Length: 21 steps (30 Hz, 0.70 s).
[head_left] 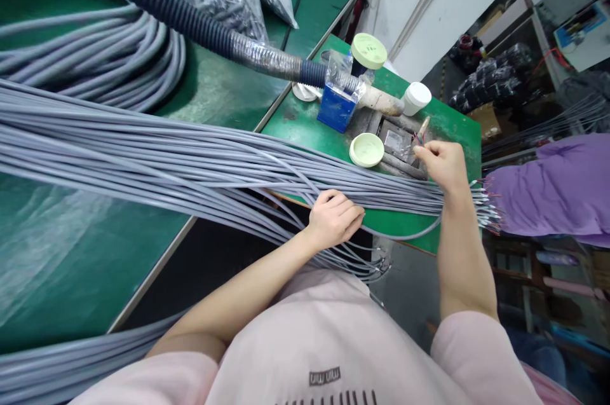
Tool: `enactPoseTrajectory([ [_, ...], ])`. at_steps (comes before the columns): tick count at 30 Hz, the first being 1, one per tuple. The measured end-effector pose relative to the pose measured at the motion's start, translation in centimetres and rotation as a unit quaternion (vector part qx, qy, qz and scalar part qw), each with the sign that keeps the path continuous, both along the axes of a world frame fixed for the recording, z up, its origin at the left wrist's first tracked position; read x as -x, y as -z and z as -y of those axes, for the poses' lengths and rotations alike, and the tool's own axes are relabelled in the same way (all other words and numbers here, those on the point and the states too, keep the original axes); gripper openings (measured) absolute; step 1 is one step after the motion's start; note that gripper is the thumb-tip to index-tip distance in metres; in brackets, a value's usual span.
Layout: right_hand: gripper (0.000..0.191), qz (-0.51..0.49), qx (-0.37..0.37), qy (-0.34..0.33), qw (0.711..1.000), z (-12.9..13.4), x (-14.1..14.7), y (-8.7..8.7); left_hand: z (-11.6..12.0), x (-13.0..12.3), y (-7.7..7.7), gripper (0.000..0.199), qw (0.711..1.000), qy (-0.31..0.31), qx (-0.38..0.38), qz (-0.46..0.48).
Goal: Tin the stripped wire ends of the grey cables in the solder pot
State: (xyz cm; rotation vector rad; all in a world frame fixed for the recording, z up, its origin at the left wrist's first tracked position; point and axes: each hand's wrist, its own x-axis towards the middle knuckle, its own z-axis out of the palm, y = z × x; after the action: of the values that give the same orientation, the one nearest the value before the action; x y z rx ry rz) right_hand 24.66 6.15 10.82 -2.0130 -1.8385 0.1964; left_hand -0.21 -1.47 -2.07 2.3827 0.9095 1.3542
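My right hand (441,162) is closed in a pinch on the end of a grey cable (405,237), whose thin coloured wires (419,138) stick out past the fingertips. Those wires are beside what looks like a solder pot (398,141) with a shiny, silvery square surface. My left hand (336,219) is closed around grey cable at the near edge of a long bundle of grey cables (229,157). How many strands lie inside its fingers is hidden. An open pale-green tub (366,151) stands just left of the pot.
A ribbed hose (271,60) ends above the pot, resting by a blue box (336,106). Behind are a white jar (416,98) and a green-lidded jar (368,51). Coiled cables (157,61) lie on the green table (61,252). A person in a purple garment (553,189) is at right.
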Motion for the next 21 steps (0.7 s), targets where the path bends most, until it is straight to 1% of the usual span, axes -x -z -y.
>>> enactPoseTrajectory([
  [2,0.037,-0.069,-0.016,-0.016,0.997,3.6,1.6,-1.0,0.0,0.1,-0.4,0.008,1.000,0.005,0.013,0.021],
  [4,0.037,-0.130,-0.029,-0.017,0.991,6.9,3.4,-1.3,0.3,-0.1,-1.0,0.007,0.996,0.012,0.049,0.068],
  [6,0.037,-0.193,-0.042,-0.014,0.980,9.6,5.1,-1.0,1.0,-0.7,-2.0,0.008,0.980,0.036,0.131,0.148],
  [7,0.037,-0.224,-0.047,-0.011,0.973,10.7,5.8,-0.7,1.5,-1.2,-2.5,0.010,0.960,0.056,0.192,0.198],
  [8,0.037,-0.250,-0.050,-0.007,0.967,11.6,6.4,-0.4,1.9,-1.8,-2.9,0.015,0.927,0.089,0.262,0.252],
  [9,0.037,-0.271,-0.050,-0.003,0.961,12.3,7.0,0.0,2.4,-2.5,-3.4,0.020,0.880,0.122,0.342,0.305],
  [11,0.037,-0.296,-0.045,0.003,0.954,13.4,7.7,0.7,3.3,-3.7,-4.0,0.028,0.770,0.180,0.470,0.393],
  [12,0.038,-0.304,-0.041,0.004,0.952,13.8,8.0,1.0,3.7,-4.3,-4.2,0.030,0.725,0.194,0.508,0.422],
  [13,0.039,-0.313,-0.037,0.005,0.949,14.2,8.2,1.2,4.0,-4.8,-4.4,0.030,0.691,0.201,0.534,0.444],
  [14,0.040,-0.322,-0.033,0.007,0.946,14.5,8.4,1.3,4.3,-5.1,-4.4,0.030,0.668,0.203,0.550,0.458],
  [15,0.040,-0.330,-0.030,0.011,0.943,14.7,8.5,1.5,4.5,-5.4,-4.4,0.029,0.654,0.200,0.560,0.468],
  [17,0.041,-0.342,-0.027,0.022,0.939,15.1,8.7,1.6,4.8,-5.7,-4.5,0.028,0.642,0.193,0.571,0.473],
  [21,0.039,-0.358,-0.015,0.031,0.933,15.9,8.3,1.9,4.7,-5.4,-4.9,0.024,0.654,0.185,0.566,0.467],
])
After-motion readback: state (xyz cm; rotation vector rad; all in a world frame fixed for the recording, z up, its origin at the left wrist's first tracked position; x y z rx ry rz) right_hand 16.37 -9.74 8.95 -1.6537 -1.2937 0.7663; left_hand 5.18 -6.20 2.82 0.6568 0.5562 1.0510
